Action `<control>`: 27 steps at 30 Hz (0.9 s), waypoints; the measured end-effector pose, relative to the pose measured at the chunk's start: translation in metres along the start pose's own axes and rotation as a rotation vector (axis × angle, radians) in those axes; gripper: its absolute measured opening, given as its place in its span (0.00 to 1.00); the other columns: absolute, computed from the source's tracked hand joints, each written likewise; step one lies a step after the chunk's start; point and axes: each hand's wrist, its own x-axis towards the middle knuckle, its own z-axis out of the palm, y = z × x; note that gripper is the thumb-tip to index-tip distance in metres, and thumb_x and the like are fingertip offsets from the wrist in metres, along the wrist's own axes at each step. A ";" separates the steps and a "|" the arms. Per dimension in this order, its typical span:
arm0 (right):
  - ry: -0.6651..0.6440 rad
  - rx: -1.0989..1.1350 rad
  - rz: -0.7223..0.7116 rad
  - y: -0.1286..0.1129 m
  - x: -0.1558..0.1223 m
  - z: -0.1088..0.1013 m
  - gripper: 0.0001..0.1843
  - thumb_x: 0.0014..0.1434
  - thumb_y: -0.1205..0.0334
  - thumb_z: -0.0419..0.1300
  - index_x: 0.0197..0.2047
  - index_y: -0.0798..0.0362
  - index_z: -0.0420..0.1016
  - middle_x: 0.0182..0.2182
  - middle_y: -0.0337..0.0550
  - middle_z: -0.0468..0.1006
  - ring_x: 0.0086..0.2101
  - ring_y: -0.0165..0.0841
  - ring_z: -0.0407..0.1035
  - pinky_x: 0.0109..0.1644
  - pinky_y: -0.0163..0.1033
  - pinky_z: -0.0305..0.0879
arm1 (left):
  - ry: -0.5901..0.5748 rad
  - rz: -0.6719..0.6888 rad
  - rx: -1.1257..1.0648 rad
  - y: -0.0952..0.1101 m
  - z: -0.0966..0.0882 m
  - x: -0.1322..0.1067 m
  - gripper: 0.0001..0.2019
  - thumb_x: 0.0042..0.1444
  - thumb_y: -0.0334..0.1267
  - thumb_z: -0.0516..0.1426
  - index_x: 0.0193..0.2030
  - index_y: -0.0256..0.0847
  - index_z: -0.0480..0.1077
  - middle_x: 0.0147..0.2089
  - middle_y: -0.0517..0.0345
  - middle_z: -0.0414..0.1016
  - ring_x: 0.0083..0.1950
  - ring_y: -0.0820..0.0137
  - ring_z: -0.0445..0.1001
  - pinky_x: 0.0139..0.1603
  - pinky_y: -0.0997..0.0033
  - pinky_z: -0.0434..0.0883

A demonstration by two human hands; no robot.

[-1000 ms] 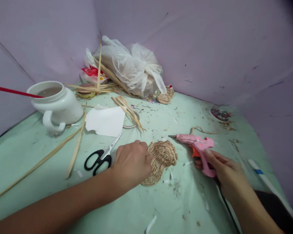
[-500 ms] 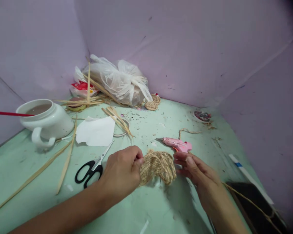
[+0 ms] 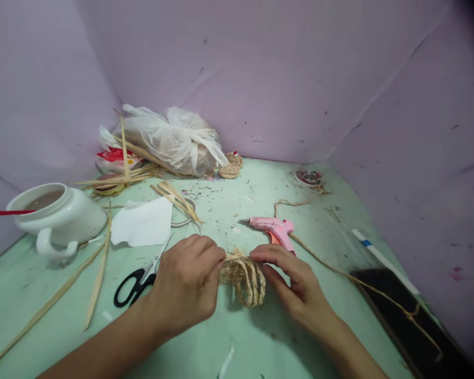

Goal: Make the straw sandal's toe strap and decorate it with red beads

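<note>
Between my hands is a looped bundle of braided straw cord, with frayed ends sticking up at its top. My left hand is closed on the bundle's left side, thumb and fingers pinched together. My right hand pinches the top right edge of the loops between thumb and fingertips. Just beyond the right hand lies a pink glue gun, its nozzle pointing left. Black-handled scissors rest beside my left hand, their blades partly hidden by it.
At the left stands a white mug-like pot with a red stick in it. White paper and straw strips lie nearby. A tied plastic bag sits at the back. A dark flat object and a cord are at the right.
My right hand has moved in from beside the bundle and now grips its top edge. The bundle has turned so its open loops show. The view has shifted slightly to the right.
</note>
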 end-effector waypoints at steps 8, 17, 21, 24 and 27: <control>-0.075 -0.054 -0.137 0.014 -0.003 0.005 0.29 0.47 0.79 0.54 0.53 0.50 0.63 0.46 0.48 0.68 0.48 0.38 0.64 0.51 0.45 0.64 | 0.173 0.171 -0.136 -0.004 0.012 -0.002 0.09 0.50 0.24 0.54 0.38 0.35 0.69 0.34 0.51 0.71 0.36 0.67 0.70 0.35 0.68 0.68; 0.126 -0.143 -0.294 0.019 0.000 0.019 0.20 0.55 0.77 0.52 0.48 0.49 0.66 0.37 0.44 0.68 0.37 0.32 0.66 0.38 0.38 0.68 | 0.110 0.211 -0.106 -0.009 0.017 -0.004 0.11 0.51 0.24 0.54 0.40 0.38 0.69 0.35 0.53 0.70 0.34 0.70 0.70 0.31 0.72 0.67; 0.123 -0.129 -0.280 0.020 0.000 0.019 0.18 0.56 0.76 0.51 0.47 0.49 0.67 0.36 0.43 0.67 0.36 0.31 0.66 0.37 0.37 0.68 | 0.075 0.204 -0.094 -0.009 0.016 -0.004 0.10 0.52 0.25 0.54 0.40 0.38 0.68 0.35 0.54 0.70 0.34 0.70 0.70 0.31 0.73 0.67; 0.114 -0.135 -0.276 0.020 0.000 0.020 0.16 0.56 0.76 0.52 0.45 0.50 0.68 0.36 0.43 0.67 0.36 0.31 0.66 0.38 0.37 0.67 | 0.039 0.205 -0.072 -0.008 0.014 -0.003 0.09 0.52 0.25 0.53 0.40 0.38 0.68 0.34 0.54 0.69 0.33 0.70 0.70 0.31 0.72 0.66; 0.116 -0.146 -0.280 0.020 0.001 0.020 0.16 0.56 0.77 0.51 0.45 0.51 0.68 0.36 0.44 0.67 0.36 0.31 0.66 0.38 0.37 0.67 | 0.011 0.193 -0.050 -0.008 0.014 -0.002 0.08 0.52 0.25 0.52 0.39 0.37 0.68 0.34 0.54 0.69 0.32 0.70 0.70 0.30 0.72 0.66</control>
